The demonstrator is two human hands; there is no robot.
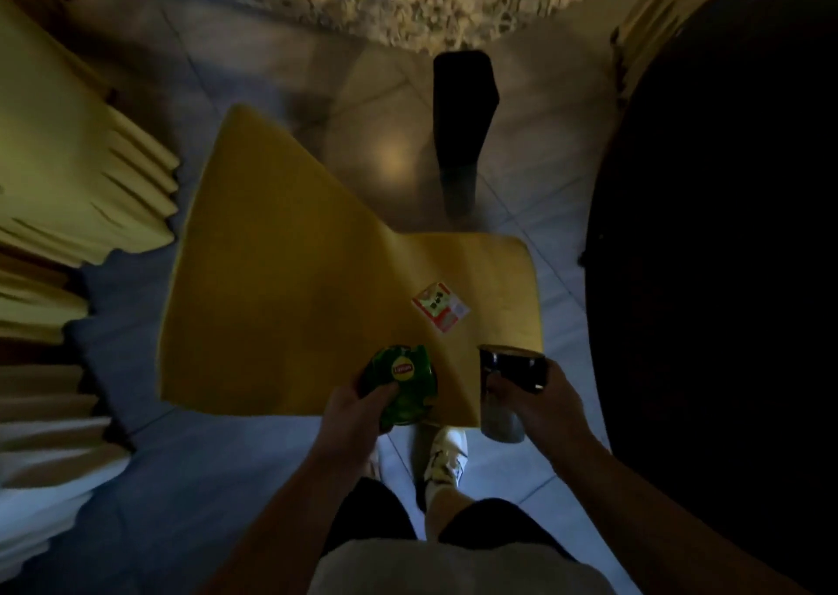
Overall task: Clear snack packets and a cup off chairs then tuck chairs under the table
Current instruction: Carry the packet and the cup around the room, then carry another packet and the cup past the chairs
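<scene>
The yellow chair (290,286) serves as landmark: its near edge is covered by the left hand (351,408) and the green packet (405,383), whose lower part is wrapped by fingers, so only the round logo can be read. On the chair's seat, the small red and white packet (440,306) carries print too small to read. At the chair's near right corner, the dark cup (512,388) is partly covered by the right hand (539,402), its inside lost in shadow. Right of the chair, the dark table (725,232) is nearly black and cut by the picture's edge. Beyond the chair, the patterned rug (408,0) is blurred. Left of it, yellow folds (68,150) run off the edge.
</scene>
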